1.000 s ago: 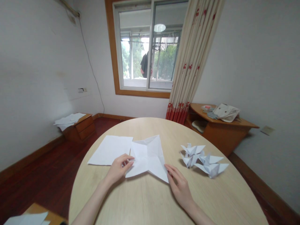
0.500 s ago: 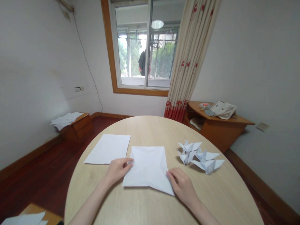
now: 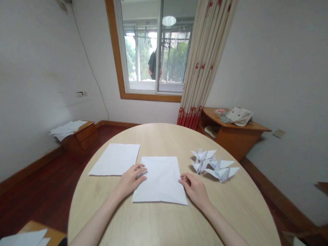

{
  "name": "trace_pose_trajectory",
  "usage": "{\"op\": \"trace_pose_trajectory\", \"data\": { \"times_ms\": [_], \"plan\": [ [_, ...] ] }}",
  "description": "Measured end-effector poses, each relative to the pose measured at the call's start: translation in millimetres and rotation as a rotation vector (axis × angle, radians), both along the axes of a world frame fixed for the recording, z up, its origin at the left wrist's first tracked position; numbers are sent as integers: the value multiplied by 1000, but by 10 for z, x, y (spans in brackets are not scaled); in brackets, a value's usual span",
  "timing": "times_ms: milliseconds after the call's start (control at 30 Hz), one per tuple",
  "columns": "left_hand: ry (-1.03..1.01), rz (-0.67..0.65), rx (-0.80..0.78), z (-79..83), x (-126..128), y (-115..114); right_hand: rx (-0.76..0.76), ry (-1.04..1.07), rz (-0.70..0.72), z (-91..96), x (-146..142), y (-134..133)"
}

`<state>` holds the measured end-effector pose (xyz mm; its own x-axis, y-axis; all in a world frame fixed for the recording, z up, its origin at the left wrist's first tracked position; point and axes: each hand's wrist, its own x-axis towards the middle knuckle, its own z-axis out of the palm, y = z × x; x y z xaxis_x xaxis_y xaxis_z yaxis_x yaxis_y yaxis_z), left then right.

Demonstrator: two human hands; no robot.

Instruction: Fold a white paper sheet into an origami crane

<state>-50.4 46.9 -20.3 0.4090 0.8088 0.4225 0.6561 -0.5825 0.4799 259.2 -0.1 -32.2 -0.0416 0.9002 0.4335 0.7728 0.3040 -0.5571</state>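
Observation:
A white sheet of paper [image 3: 160, 181] lies nearly flat on the round table in front of me, with faint creases. At its left edge rests my left hand [image 3: 132, 179], thumb and fingers spread apart over the paper's margin. Beside the right edge is my right hand [image 3: 195, 189], its fingers loosely bent and the thumb a little apart from the index finger. I see nothing held in either hand. A second white sheet [image 3: 115, 159] lies flat to the left. Several folded paper cranes [image 3: 222, 171] stand grouped on the right side of the table.
The pale wooden round table [image 3: 159, 225] fills the foreground. Papers [image 3: 68, 127] lie on a low drawer cabinet at left, and more sheets [image 3: 28, 238] at the lower left. A corner desk [image 3: 235, 136] with a cloth bag [image 3: 240, 116] stands behind at right.
The middle sheet's raised sides and lower right corner have settled flatter. My left fingers have spread apart, and my right fingers have loosened at the edge. The whole view has shifted slightly.

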Motion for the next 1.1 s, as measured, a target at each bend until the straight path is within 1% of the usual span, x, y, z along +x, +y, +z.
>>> {"op": "trace_pose_trajectory", "data": {
  "times_ms": [100,267,400,633,800,967,1100],
  "plan": [
    [-43,-26,-24,-19,19,-1,-31,49,-6,-3,-4,22],
    [-121,-83,-38,-24,37,14,-26,156,19,-20,7,72],
    [-152,-98,-22,-39,33,23,-45,219,35,-11,4,67],
    [-154,-97,20,-56,28,29,-137,308,58,43,-15,43],
    [-190,-112,9,-93,43,51,-131,328,54,26,-3,87],
    [-244,-98,-5,-125,52,59,-105,396,48,-3,4,131],
    [-265,-37,-11,-144,72,49,-128,484,43,-56,28,165]
  ]
}}
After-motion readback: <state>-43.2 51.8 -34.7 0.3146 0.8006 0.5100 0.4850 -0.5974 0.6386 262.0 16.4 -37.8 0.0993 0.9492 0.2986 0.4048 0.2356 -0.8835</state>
